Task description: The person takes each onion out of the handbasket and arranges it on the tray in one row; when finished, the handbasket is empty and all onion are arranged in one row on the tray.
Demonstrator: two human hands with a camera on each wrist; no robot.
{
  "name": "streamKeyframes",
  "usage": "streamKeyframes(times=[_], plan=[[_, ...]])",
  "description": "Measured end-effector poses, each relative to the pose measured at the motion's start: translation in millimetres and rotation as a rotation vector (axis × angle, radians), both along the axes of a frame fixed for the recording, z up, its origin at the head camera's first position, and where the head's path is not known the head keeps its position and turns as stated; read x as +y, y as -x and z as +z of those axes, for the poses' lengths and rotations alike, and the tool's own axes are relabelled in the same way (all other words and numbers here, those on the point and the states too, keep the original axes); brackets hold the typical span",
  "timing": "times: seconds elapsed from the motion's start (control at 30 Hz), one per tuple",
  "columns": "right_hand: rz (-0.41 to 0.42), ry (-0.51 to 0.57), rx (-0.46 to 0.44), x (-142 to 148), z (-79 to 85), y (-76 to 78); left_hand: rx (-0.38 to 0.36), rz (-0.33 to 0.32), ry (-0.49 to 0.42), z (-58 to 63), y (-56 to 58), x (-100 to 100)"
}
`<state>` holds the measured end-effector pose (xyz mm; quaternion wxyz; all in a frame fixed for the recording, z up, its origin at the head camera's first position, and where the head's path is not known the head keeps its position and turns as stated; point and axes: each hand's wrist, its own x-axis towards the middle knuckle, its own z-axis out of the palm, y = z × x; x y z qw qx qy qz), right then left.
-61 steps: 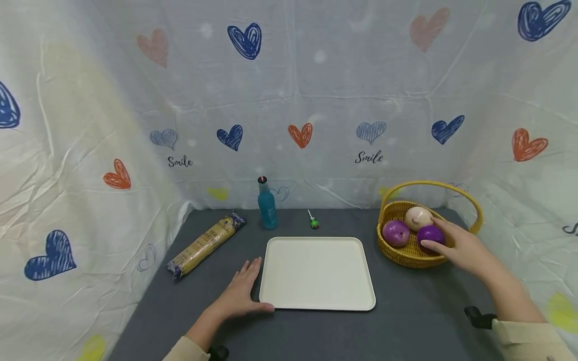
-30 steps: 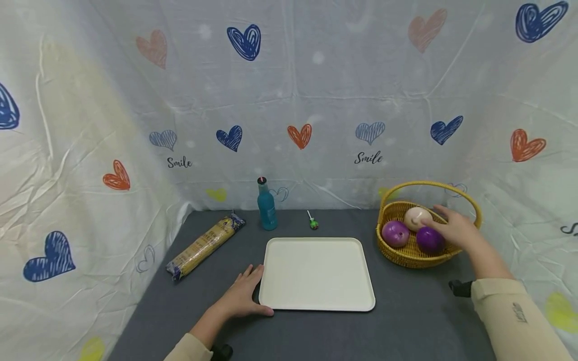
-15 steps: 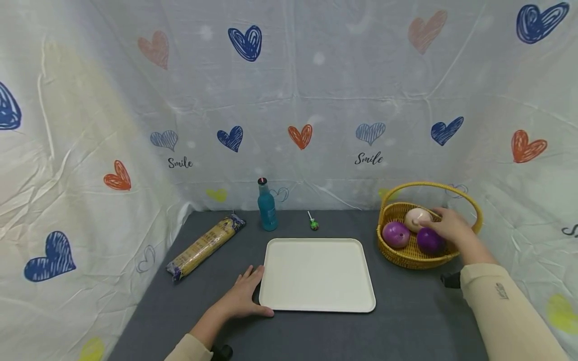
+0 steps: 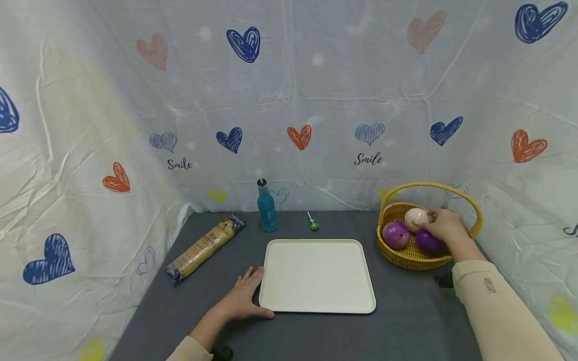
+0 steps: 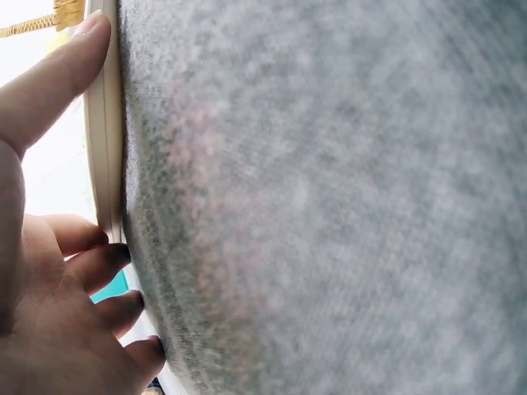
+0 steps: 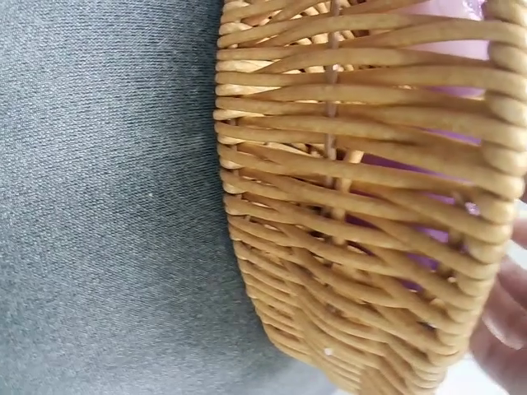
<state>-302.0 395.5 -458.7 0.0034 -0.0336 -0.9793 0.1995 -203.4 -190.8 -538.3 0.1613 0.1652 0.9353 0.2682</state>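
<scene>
My left hand lies at the left edge of a cream rectangular tray. Its thumb rests on the near left corner, also in the left wrist view, where the fingers spread along the tray's side. My right hand reaches into a yellow wicker basket. Its bent fingers are right at the side of a whitish onion, over a dark purple onion; I cannot tell whether they grip either. A lighter purple onion sits at the basket's left. The right wrist view shows mostly basket weave.
A long pasta packet lies slanted on the left of the dark grey table. Behind the tray stand a blue bottle and, lying flat, a green lollipop. The basket's tall handle arches above its contents. A heart-printed curtain surrounds the table.
My right hand has moved back from over the dark purple onion to the whitish onion's right side, its fingers drawing closer together. The left hand stays at the tray.
</scene>
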Motion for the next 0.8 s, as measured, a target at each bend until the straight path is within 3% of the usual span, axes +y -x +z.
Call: streamKeyframes(times=[0.4, 0.8], plan=[[0.078, 0.028, -0.257, -8.0, 7.1, -6.2, 0.0, -0.004, 0.003, -1.1, 0.7, -1.6], [0.073, 0.077, -0.264, -3.7, 11.3, 0.2, 0.006, -0.018, -0.006, -1.5, 0.7, -2.3]])
